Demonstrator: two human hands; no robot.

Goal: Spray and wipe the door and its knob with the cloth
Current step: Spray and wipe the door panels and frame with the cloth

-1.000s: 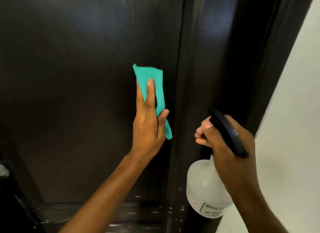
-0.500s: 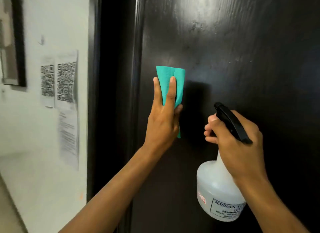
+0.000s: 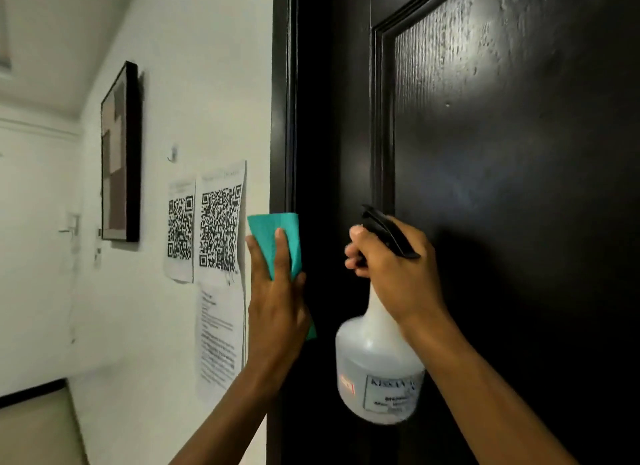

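Head view, starting at the hands: the left hand [image 3: 277, 302] lies flat with straight fingers pressing the folded teal cloth [image 3: 277, 237] against the dark door frame [image 3: 282, 118], at the left edge of the door [image 3: 519, 187]. The right hand [image 3: 398, 277], to the right of the cloth and in front of the door's raised panel moulding, is curled round the neck of the spray bottle [image 3: 377, 371], fingers at the black trigger head [image 3: 388, 230]; whether the trigger is squeezed I cannot tell.

I judge the cloth soft and limp, so a flat palm with spread fingers suits it better than a pinch. It should glide easily on the glossy, grained door. The bottle looks like translucent plastic, part full and probably moderately weighty; the neck under the trigger seems the sound place to hold it.

The knob is out of view. Left of the door, printed code sheets [image 3: 207, 229] and a framed picture [image 3: 121, 153] hang on the white wall [image 3: 190, 66].
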